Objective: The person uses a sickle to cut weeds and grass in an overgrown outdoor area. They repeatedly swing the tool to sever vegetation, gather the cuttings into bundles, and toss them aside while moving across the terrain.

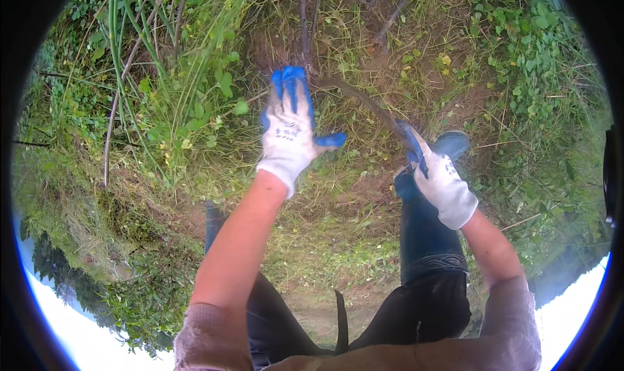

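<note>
My left hand [288, 127], in a white glove with blue-coated fingers, reaches forward over the grass with fingers stretched and thumb held out; I see nothing in it. Just past its fingertips rises a thin woody stem [304, 26]. My right hand [442, 179], gloved the same way, is wrapped round the handle of a sickle. The sickle's dark curved blade [367, 102] points to the left, low over the cut grass, its tip close to the base of the stem. The handle is mostly hidden by my fingers.
Below my right hand is a dark rubber boot [426, 231]; the other boot [213, 221] shows partly behind my left forearm. Tall green stalks [133, 52] stand at the left, leafy vines [536, 26] at the right. Another bare stem [396, 17] stands farther ahead.
</note>
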Motion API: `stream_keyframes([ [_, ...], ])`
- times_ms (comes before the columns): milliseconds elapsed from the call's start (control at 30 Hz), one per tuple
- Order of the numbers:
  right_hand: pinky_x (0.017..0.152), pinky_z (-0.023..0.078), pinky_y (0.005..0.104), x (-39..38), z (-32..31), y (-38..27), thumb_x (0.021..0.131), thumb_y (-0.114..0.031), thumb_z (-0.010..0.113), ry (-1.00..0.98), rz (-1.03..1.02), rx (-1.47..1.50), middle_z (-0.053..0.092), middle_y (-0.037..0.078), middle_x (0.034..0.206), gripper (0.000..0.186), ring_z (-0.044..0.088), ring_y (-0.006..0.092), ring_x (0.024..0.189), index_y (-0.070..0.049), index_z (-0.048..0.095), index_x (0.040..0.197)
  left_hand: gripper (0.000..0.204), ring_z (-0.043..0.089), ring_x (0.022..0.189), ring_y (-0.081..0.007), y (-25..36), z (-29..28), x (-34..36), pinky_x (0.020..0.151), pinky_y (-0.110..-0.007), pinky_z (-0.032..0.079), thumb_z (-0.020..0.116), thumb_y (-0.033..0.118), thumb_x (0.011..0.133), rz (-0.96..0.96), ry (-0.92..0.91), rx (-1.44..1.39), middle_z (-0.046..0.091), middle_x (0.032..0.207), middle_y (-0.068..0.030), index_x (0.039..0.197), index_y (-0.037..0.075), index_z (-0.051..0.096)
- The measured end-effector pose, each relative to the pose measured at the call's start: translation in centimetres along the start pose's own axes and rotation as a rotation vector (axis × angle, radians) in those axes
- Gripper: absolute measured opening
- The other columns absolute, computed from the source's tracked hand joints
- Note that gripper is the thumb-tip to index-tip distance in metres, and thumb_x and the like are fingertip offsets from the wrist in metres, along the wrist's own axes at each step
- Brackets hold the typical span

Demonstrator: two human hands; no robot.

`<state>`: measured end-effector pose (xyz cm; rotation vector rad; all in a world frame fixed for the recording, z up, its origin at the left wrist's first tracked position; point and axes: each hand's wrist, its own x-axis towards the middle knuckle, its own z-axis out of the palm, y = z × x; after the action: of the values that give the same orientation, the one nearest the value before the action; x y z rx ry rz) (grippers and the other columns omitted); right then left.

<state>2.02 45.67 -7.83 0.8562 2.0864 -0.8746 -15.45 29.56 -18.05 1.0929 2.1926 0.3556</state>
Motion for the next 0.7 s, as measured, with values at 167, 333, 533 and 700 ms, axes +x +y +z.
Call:
stream_keyframes([
  [167, 0.064, 0.045, 0.0432, 1.9, -0.1, 0.3, 0.075, -0.003, 0.047, 0.013, -0.038, -0.126, 0.057, 0.019, 0.07, 0.063, 0.057, 0.0353, 0.066, -0.015, 0.021, 0.131, 0.065, 0.045, 0.105, -0.0286, -0.5, 7.1, 2.8, 0.084, -0.034, 0.039, 0.055, 0.029, 0.074, -0.32, -0.248, 0.501, 0.041, 0.118, -0.0211, 0.125, -0.003, 0.028],
  [333, 0.063, 0.045, 0.0422, -6.5, -3.3, 3.7, 0.072, -0.001, 0.05, -0.04, 0.204, -0.172, 0.057, 0.02, 0.07, 0.066, 0.057, 0.0359, 0.067, -0.015, 0.023, 0.131, 0.025, 0.055, 0.071, -0.0187, -2.0, 8.0, 0.0, 0.06, -0.028, 0.044, 0.046, 0.012, 0.075, 0.062, -0.386, 0.559, 0.055, 0.08, -0.0078, 0.1, 0.006, 0.052],
  [533, 0.061, 0.045, 0.0422, 0.2, -2.1, -1.0, 0.077, -0.005, 0.048, 0.058, -0.128, -0.132, 0.057, 0.02, 0.073, 0.056, 0.056, 0.0347, 0.065, -0.015, 0.027, 0.129, 0.023, 0.056, 0.079, -0.0191, -2.9, 9.9, -2.2, 0.066, -0.028, 0.044, 0.049, 0.01, 0.076, 0.21, -0.457, 0.642, 0.057, 0.087, -0.0063, 0.097, 0.004, 0.054],
  [700, 0.063, 0.045, 0.0433, -1.3, 1.4, 0.1, 0.08, -0.011, 0.047, -0.1, -0.034, -0.263, 0.057, 0.02, 0.068, 0.057, 0.056, 0.0357, 0.064, -0.018, 0.023, 0.131, 0.017, 0.054, 0.07, -0.0153, -7.2, 11.0, -6.6, 0.063, -0.025, 0.043, 0.055, 0.004, 0.068, 0.219, -0.57, 0.662, 0.057, 0.074, -0.002, 0.084, 0.011, 0.057],
])
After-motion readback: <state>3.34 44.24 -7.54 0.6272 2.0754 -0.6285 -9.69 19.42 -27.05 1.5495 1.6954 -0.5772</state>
